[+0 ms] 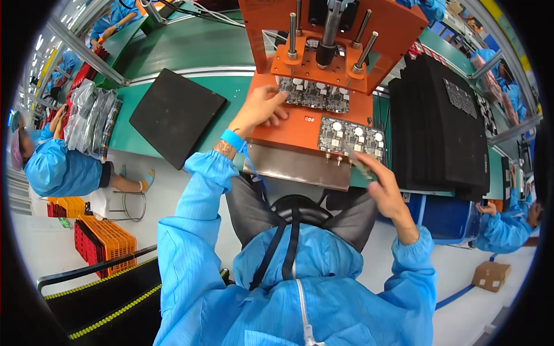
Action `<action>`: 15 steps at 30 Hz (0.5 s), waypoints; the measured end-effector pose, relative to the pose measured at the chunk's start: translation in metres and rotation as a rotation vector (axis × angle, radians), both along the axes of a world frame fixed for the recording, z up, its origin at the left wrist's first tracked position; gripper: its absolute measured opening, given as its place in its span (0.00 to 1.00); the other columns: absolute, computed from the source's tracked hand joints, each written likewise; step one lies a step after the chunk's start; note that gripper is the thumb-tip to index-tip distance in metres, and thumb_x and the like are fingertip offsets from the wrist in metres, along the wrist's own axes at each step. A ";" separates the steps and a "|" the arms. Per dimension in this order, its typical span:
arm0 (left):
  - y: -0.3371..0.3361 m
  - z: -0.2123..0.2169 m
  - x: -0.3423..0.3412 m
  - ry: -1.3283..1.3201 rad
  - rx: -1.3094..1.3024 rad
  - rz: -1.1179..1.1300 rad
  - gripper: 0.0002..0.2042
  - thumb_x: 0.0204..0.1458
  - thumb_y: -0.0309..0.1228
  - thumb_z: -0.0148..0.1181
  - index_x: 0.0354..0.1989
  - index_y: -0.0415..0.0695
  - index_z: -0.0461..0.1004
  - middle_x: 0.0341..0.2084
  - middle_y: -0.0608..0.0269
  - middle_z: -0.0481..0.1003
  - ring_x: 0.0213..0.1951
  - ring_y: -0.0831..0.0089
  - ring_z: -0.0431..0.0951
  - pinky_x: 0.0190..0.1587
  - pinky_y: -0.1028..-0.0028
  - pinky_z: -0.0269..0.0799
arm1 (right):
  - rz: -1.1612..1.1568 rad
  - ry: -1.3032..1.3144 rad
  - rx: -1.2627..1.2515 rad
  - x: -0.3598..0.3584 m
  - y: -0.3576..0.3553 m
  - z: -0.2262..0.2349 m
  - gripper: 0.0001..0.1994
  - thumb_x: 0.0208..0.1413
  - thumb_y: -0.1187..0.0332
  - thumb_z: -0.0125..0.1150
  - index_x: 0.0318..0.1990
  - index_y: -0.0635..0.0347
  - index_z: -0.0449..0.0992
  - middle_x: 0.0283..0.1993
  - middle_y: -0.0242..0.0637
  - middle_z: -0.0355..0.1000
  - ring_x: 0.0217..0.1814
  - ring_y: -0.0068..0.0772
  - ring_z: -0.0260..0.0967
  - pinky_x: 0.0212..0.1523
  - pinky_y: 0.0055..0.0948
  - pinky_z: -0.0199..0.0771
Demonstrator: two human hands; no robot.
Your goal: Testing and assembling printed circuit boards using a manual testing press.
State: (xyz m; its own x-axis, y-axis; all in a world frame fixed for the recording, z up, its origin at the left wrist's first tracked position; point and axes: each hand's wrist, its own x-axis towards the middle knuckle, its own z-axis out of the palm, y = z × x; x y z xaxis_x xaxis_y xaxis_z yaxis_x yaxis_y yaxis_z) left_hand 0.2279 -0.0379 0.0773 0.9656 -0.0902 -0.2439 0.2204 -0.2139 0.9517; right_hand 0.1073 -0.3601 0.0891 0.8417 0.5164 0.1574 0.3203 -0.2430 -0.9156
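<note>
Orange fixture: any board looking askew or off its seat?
Nothing stands out. The upper circuit board lies flat under the press head, with the left hand resting on its left end. The lower board sits square on the orange fixture, the right hand at its front edge.

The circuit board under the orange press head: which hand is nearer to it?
Left. The left hand touches the circuit board at its left end; the right hand is below, at the fixture's front edge.

I see bright blue cleanroom sleeves with gathered cuffs, a blue wrist strap [233, 139] and coiled cord by my left hand [261, 109], grey trousers, and black straps crossing the smock's chest.
</note>
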 end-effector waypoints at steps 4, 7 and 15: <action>-0.012 -0.006 -0.002 0.023 -0.225 0.084 0.17 0.60 0.29 0.51 0.54 0.33 0.63 0.34 0.53 0.78 0.28 0.71 0.81 0.22 0.79 0.72 | -0.194 -0.019 -0.005 -0.015 -0.026 -0.017 0.30 0.59 0.52 0.51 0.62 0.67 0.64 0.63 0.50 0.62 0.68 0.45 0.58 0.65 0.38 0.54; -0.011 -0.001 -0.026 -0.029 -0.312 0.139 0.16 0.59 0.27 0.50 0.54 0.33 0.63 0.41 0.49 0.76 0.33 0.69 0.81 0.26 0.77 0.74 | -0.282 -0.442 -0.434 0.001 -0.028 -0.010 0.29 0.50 0.60 0.60 0.61 0.59 0.68 0.66 0.52 0.57 0.65 0.54 0.56 0.64 0.42 0.54; 0.026 -0.042 -0.184 0.020 -0.501 0.622 0.20 0.59 0.27 0.52 0.58 0.33 0.59 0.27 0.59 0.74 0.25 0.74 0.75 0.27 0.76 0.71 | -0.061 -0.872 -0.697 0.108 0.056 -0.011 0.27 0.52 0.55 0.60 0.62 0.41 0.67 0.61 0.53 0.60 0.61 0.52 0.58 0.59 0.48 0.57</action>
State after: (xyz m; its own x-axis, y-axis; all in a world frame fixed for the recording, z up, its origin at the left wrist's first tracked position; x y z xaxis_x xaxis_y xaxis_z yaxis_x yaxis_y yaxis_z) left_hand 0.0443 -0.0115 0.0353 0.8709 0.3599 -0.3346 0.1769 0.4057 0.8967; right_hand 0.2157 -0.3045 0.0777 0.6110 0.6839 0.3987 0.7568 -0.6523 -0.0409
